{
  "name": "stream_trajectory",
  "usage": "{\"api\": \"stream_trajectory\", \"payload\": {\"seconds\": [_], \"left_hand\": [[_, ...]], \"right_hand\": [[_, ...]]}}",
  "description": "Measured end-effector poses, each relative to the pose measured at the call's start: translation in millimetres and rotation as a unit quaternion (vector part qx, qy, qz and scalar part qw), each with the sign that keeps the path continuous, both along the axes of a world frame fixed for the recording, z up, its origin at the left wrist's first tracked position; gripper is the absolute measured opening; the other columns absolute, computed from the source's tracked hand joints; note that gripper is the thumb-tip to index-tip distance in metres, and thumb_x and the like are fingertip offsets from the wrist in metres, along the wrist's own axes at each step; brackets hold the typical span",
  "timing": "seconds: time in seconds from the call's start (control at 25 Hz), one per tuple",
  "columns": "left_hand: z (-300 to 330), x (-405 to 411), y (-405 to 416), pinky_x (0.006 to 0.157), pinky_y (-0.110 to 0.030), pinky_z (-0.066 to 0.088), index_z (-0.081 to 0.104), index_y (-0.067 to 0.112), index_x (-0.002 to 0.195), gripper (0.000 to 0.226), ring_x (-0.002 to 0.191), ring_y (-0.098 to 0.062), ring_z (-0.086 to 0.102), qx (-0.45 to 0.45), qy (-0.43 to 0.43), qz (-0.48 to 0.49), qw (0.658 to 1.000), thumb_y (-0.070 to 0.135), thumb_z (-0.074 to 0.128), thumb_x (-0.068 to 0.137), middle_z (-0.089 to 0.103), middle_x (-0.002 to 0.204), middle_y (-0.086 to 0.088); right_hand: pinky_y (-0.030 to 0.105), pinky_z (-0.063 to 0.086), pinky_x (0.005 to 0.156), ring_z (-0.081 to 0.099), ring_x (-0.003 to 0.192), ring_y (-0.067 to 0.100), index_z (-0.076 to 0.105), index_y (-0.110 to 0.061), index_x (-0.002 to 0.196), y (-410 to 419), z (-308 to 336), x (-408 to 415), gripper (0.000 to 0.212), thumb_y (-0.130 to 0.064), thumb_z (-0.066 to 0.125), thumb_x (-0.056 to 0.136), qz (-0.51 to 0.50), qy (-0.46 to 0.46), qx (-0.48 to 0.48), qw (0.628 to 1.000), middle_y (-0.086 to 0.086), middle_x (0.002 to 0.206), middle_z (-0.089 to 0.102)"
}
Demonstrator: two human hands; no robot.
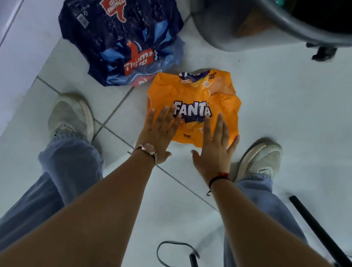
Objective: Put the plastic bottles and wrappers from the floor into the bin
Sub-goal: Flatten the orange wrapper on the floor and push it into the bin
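Note:
An orange Fanta wrapper (200,92) lies flat on the white tiled floor between my feet. My left hand (158,131) and my right hand (215,147) both rest over its near edge, fingers spread and flat, gripping nothing. A dark blue Thums Up wrapper (119,31) lies crumpled to the upper left, apart from both hands. The grey bin (240,14) stands at the top right with its dark opening facing me; a plastic bottle shows inside near its rim.
My two shoes (72,118) (260,159) flank the orange wrapper. Black rods (324,236) and a thin dark cord (168,256) lie on the floor at the lower right. A pale wall base (4,23) runs along the left.

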State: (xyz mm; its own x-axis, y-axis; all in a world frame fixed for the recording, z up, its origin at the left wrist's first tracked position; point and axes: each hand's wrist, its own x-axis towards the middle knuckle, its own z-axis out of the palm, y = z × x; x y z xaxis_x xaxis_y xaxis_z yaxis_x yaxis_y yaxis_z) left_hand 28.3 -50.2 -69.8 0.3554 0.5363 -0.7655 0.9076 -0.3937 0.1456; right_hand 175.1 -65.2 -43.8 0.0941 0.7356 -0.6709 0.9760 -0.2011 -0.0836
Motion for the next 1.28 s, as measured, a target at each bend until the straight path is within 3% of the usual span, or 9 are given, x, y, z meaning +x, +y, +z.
{"api": "stream_trajectory", "payload": {"seconds": [0.08, 0.16, 0.36, 0.52, 0.72, 0.84, 0.92, 1.04, 1.28], "left_hand": [[-7, 2, 7, 0.116, -0.051, -0.007, -0.015, 0.011, 0.145, 0.090, 0.143, -0.034, -0.015, -0.010, 0.013, -0.007, 1.000, 0.034, 0.052, 0.091, -0.016, 0.156, -0.015], [-16, 3, 12, 0.116, -0.050, -0.006, -0.012, 0.012, 0.146, 0.076, 0.143, -0.034, -0.013, -0.034, 0.003, -0.015, 0.999, 0.021, 0.043, 0.095, -0.014, 0.157, -0.014], [-19, 0, 18, 0.117, -0.051, -0.001, -0.006, 0.019, 0.147, 0.060, 0.143, -0.035, -0.012, -0.094, -0.022, 0.007, 0.995, 0.017, 0.031, 0.100, -0.013, 0.158, -0.007], [11, -19, 3, 0.116, -0.053, 0.002, -0.008, 0.018, 0.145, 0.060, 0.143, -0.037, -0.006, -0.019, -0.074, 0.008, 0.997, 0.019, 0.032, 0.101, -0.007, 0.158, -0.007], [26, -86, 37, 0.113, -0.060, 0.007, 0.018, 0.012, 0.145, 0.058, 0.140, -0.044, 0.009, 0.064, -0.054, 0.083, 0.993, 0.008, 0.045, 0.095, 0.013, 0.156, -0.012], [24, -118, 85, 0.098, -0.073, 0.025, 0.045, 0.003, 0.134, 0.047, 0.127, -0.053, 0.037, 0.139, -0.012, 0.103, 0.985, 0.006, 0.038, 0.087, 0.044, 0.141, -0.023], [18, -131, 107, 0.107, -0.069, 0.014, 0.031, 0.005, 0.141, 0.049, 0.136, -0.048, 0.022, 0.126, 0.014, 0.161, 0.979, 0.007, 0.035, 0.093, 0.029, 0.150, -0.022], [5, -136, 124, 0.113, -0.060, -0.003, 0.001, 0.015, 0.148, 0.060, 0.144, -0.036, -0.006, 0.061, 0.050, 0.218, 0.973, 0.014, 0.036, 0.099, -0.004, 0.158, -0.011], [-23, -131, 133, 0.112, -0.063, 0.004, -0.008, 0.021, 0.147, 0.101, 0.144, -0.036, -0.007, -0.017, 0.059, 0.233, 0.971, 0.061, 0.055, 0.080, -0.014, 0.157, -0.010]], "right_hand": [[0.052, -0.009, 0.114, -0.003, 0.148, 0.030, -0.002, -0.019, 0.151, 10, -17, 18, 0.095, -0.031, 0.066, 0.085, 0.162, -0.015, -0.065, 0.985, 0.011, 0.161, -0.005], [0.051, -0.005, 0.117, -0.004, 0.148, 0.029, -0.006, -0.019, 0.151, 20, -31, 27, 0.080, -0.023, 0.051, 0.095, 0.228, -0.034, -0.102, 0.968, 0.009, 0.161, -0.006], [0.050, 0.005, 0.119, 0.010, 0.146, 0.034, 0.008, -0.014, 0.151, 14, -28, 26, 0.053, -0.013, 0.028, 0.102, 0.196, -0.038, -0.152, 0.968, 0.010, 0.161, 0.005], [0.063, 0.040, 0.096, 0.055, 0.118, 0.046, 0.055, -0.007, 0.130, -20, 2, 17, 0.047, -0.005, 0.058, 0.084, 0.218, -0.035, -0.007, 0.975, 0.020, 0.136, 0.055], [0.060, 0.048, 0.087, 0.068, 0.104, 0.035, 0.067, -0.012, 0.118, 39, 10, -28, 0.050, -0.011, 0.036, 0.078, 0.289, 0.024, 0.042, 0.956, 0.013, 0.120, 0.069], [0.057, 0.049, 0.090, 0.071, 0.097, 0.029, 0.070, -0.011, 0.111, 107, -7, -64, 0.053, -0.011, 0.030, 0.077, 0.318, 0.018, 0.099, 0.943, 0.012, 0.112, 0.073], [0.056, 0.035, 0.106, 0.060, 0.118, 0.031, 0.059, -0.007, 0.126, 152, -20, -81, 0.048, -0.007, 0.032, 0.086, 0.332, 0.022, 0.121, 0.935, 0.018, 0.130, 0.061], [0.053, 0.003, 0.118, 0.020, 0.145, 0.030, 0.022, -0.012, 0.148, 193, -27, -91, 0.060, -0.017, 0.049, 0.095, 0.371, 0.025, 0.040, 0.927, 0.014, 0.156, 0.024], [0.058, -0.002, 0.115, -0.003, 0.147, 0.033, -0.001, -0.017, 0.151, 208, -54, -92, 0.094, -0.045, 0.061, 0.086, 0.463, -0.059, 0.009, 0.884, 0.012, 0.161, -0.002]]}}
